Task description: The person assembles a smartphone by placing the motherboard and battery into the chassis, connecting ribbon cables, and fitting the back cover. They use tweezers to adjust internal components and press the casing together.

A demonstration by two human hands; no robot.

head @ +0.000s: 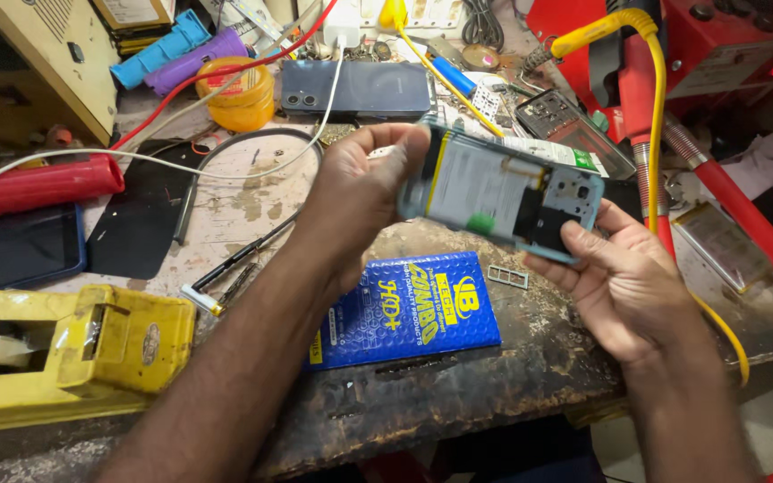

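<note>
I hold an opened phone (503,192) above the worn workbench (494,376), its back cover off so the pale battery and black circuit parts show. My left hand (360,192) grips its left end, fingers curled over the top edge. My right hand (615,277) supports its right end from below, thumb against the frame. The phone is tilted, its right end lower. A blue bubble pouch (409,309) lies flat on the bench under my hands, and a small metal card tray (507,277) rests just right of it.
A dark phone (355,89) charges at the back through a white cable. A yellow tape dispenser (91,344) sits front left, with a black phone (15,246) and red tube (42,186) behind it. Tweezers (234,259), a yellow tape roll (239,94) and red equipment (717,45) crowd the bench.
</note>
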